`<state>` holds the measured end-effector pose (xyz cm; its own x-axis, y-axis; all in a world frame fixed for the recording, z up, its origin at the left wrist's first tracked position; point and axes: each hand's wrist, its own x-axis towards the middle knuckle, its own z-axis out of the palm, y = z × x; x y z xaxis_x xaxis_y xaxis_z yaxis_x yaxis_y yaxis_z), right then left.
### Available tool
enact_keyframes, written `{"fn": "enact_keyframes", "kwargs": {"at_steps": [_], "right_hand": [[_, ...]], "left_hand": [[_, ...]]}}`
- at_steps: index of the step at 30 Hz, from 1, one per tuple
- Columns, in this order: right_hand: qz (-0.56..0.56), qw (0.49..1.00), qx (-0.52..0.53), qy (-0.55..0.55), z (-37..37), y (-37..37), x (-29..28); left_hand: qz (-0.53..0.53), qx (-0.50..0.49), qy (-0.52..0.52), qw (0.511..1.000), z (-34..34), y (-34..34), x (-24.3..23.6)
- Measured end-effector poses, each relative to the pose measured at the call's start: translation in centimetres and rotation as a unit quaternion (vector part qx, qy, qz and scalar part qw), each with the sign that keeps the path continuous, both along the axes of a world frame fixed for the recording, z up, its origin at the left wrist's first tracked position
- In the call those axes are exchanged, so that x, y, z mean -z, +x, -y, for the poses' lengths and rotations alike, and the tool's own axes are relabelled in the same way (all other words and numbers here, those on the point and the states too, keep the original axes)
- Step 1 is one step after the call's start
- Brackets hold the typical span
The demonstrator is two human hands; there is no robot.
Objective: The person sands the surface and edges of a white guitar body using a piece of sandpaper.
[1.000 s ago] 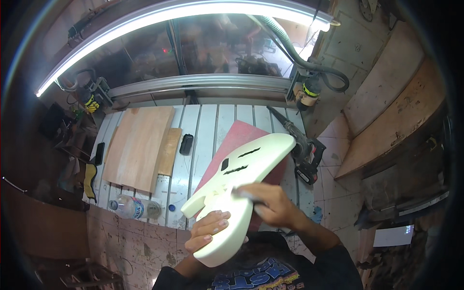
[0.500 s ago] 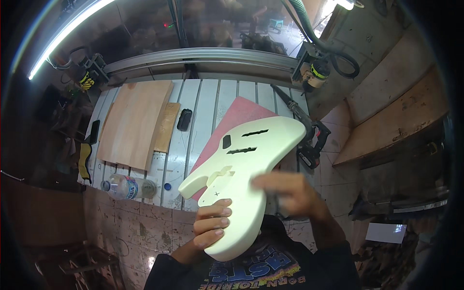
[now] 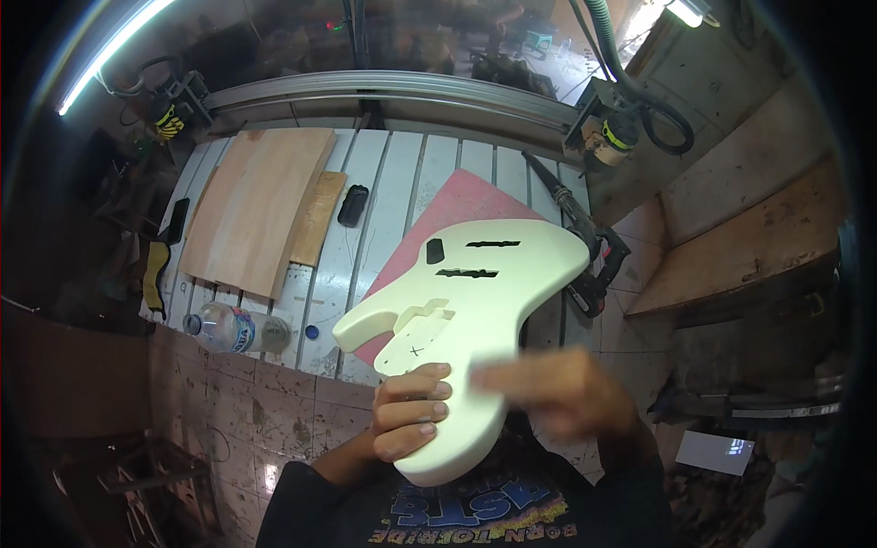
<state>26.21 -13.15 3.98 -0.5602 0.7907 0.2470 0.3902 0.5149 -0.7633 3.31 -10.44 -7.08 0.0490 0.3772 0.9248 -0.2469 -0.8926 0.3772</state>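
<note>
A cream-coloured electric guitar body (image 3: 484, 324) lies tilted in front of me, with two dark slots, a rectangular dark opening and a stepped recess cut in it. A small cross is marked beside the recess. My left hand (image 3: 413, 409) is closed round its near-left edge, fingers over the top face and thumb hidden. Over the near-right part of the face, my right hand (image 3: 562, 388) is smeared by motion, fingertips at the surface. Whether those fingers hold something cannot be made out. A pink sheet (image 3: 438, 210) lies under the far part of the body.
On the slatted table (image 3: 388, 183) are a wide wooden board (image 3: 256, 205), a smaller wood piece (image 3: 320, 219), a black case (image 3: 353, 206), a clear plastic bottle (image 3: 228, 327) and a blue cap (image 3: 312, 331). A cordless blower-like tool (image 3: 575, 224) lies at right, below a machine spindle (image 3: 610, 139).
My right hand has stayed in blurred motion over the near part of the guitar body. The body has turned slightly, and the whole view has shifted a little.
</note>
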Motion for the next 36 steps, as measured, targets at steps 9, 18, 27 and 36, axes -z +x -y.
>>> {"fn": "enact_keyframes", "kwargs": {"at_steps": [9, 18, 27, 36], "right_hand": [[0.080, 0.997, -0.008, -0.004, -0.4, 1.1, -0.8], [0.084, 0.996, -0.011, -0.018, -1.2, 1.9, -1.0], [0.018, 0.998, -0.021, -0.064, -1.5, 2.4, -1.2], [0.035, 0.995, -0.080, -0.038, -1.7, 1.9, -2.3]], "left_hand": [[0.021, -0.018, -0.007, 1.000, 0.0, 0.7, 0.2], [0.015, -0.030, -0.014, 0.999, 0.0, 0.7, -0.5], [0.006, -0.010, 0.014, 1.000, -0.6, 0.9, -0.2], [0.017, 0.027, 0.000, 0.999, -0.6, 1.5, -0.8]]}}
